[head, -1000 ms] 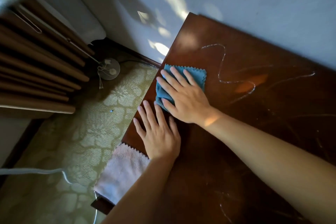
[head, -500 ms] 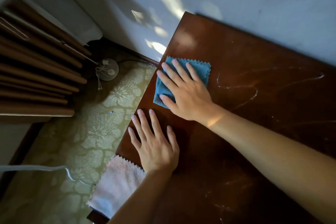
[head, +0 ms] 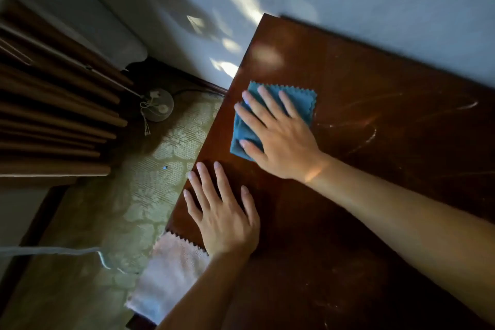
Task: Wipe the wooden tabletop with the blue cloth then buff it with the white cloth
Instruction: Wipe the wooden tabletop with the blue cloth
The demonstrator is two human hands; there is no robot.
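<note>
Near the left edge of the wooden tabletop (head: 375, 142), one blue cloth (head: 270, 112) lies flat, its zigzag edge facing far. The right hand (head: 278, 136) presses it with straight fingers. The left hand (head: 225, 211) rests flat, released, beside one white cloth (head: 166, 273) overhanging the near-left edge.

The tabletop (head: 361, 169) fills the right and lower part of the frame, its far edge against the wall (head: 375, 2) at the top. The right hand (head: 278, 139) lies flat on the blue cloth (head: 300, 99) near the tabletop's left edge, with the left hand (head: 222, 211) just below it, flat on the wood. The white cloth (head: 166, 273) lies at the lower left, overhanging the table's edge beside the left forearm, and the carpet (head: 128, 209) lies left of the table
</note>
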